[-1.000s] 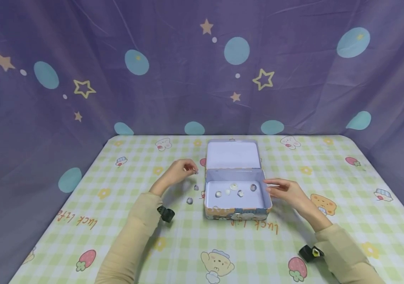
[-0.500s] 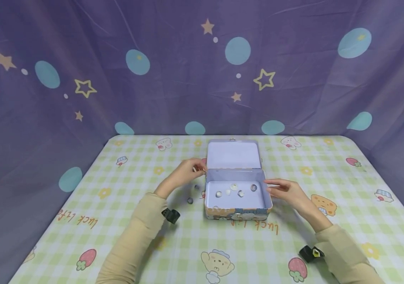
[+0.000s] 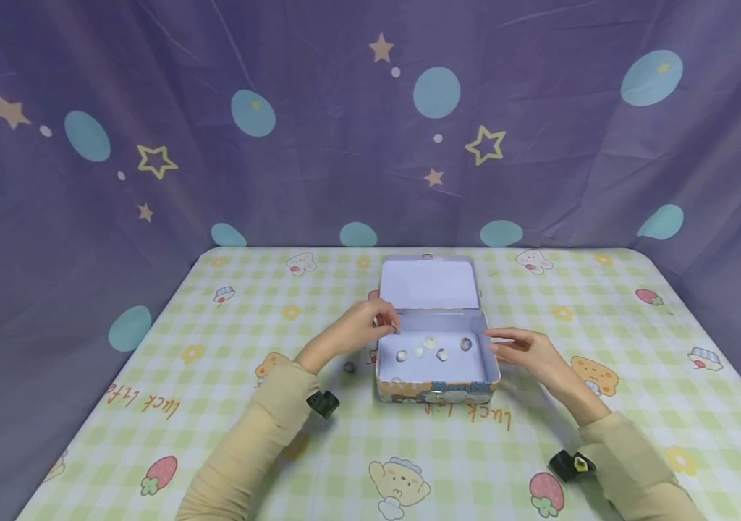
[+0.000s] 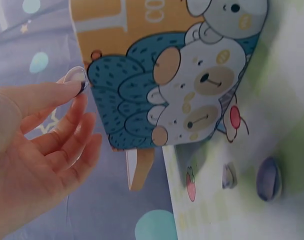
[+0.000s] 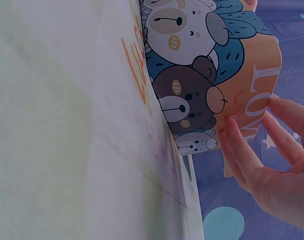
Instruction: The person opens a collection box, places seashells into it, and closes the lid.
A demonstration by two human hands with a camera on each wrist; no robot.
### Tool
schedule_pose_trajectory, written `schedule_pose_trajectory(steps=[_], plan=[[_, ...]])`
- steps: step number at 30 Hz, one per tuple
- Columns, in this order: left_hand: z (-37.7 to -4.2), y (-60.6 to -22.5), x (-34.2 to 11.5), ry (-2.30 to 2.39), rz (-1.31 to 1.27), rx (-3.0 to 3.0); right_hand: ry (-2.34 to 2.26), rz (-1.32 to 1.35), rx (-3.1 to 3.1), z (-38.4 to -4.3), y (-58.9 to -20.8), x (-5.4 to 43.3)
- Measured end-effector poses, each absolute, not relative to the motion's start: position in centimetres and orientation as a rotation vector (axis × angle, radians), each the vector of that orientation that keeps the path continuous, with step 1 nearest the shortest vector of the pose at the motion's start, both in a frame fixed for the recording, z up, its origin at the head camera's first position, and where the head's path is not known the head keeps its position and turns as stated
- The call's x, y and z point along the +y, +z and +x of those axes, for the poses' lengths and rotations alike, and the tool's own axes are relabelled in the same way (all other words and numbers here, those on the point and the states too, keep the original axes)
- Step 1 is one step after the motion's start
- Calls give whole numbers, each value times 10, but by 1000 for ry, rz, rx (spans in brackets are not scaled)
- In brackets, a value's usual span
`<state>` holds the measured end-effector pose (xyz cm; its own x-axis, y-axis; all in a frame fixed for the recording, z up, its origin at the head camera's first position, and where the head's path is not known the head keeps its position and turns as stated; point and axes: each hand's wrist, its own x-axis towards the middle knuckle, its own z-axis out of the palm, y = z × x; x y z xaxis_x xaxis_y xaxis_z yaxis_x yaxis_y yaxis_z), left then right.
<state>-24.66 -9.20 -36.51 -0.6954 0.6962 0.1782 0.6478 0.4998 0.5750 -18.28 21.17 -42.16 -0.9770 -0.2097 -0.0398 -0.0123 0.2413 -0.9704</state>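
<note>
A tin box (image 3: 409,391) with printed cartoon animals stands on the table, its lid (image 3: 429,284) tilted back. Several small whitish and grey pieces, shell-like, lie inside, one of them a dark-ringed piece (image 3: 465,344). My left hand (image 3: 362,327) is over the box's left rim, pinching a small shiny shell-like piece (image 4: 76,76) between thumb and forefinger. Fairly straight fingers of my right hand (image 3: 530,354) touch the outside of the right wall near the rim; in the right wrist view, fingertips (image 5: 232,122) rest on the printed side.
On the table left of the box lie a purple-grey oval piece (image 4: 268,179) and a smaller grey piece (image 4: 227,176). A checked tablecloth (image 3: 540,289) covers the table. Behind hangs a purple curtain (image 3: 318,181) with stars and dots.
My left hand has moved right with the pinched piece, from beside the box to over its left rim. The right hand has stayed at the right wall.
</note>
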Motion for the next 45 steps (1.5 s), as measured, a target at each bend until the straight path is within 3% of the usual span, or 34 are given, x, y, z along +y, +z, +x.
schedule_pose_trajectory(steps=[35,45], plan=[[-227,-366,-72,727,1258,2580,-1805,-188,2354,-184,-424,212],[-224,-358,-87,880,1215,2614,-1814,-216,2344,-183,-422,213]])
